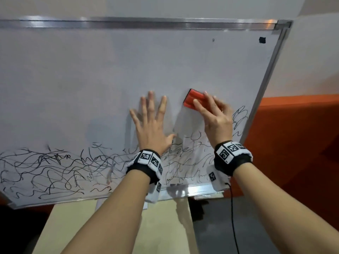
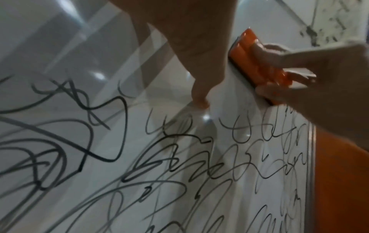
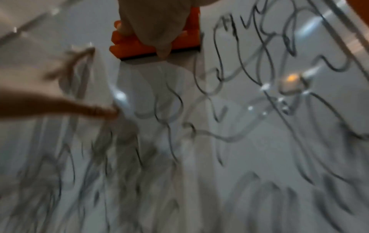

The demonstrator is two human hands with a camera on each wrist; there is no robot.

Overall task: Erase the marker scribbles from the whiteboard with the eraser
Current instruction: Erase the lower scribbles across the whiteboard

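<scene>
A metal-framed whiteboard (image 1: 128, 66) leans against a pale wall, its upper part wiped and black marker scribbles (image 1: 55, 167) crowding the band along its bottom edge and up the right edge. The left hand (image 1: 152, 123) presses flat on the board, fingers straight and spread. Just beside it, toward the right edge, the right hand (image 1: 216, 116) grips the orange eraser (image 1: 194, 99) against the board, fingers curled round it.
</scene>
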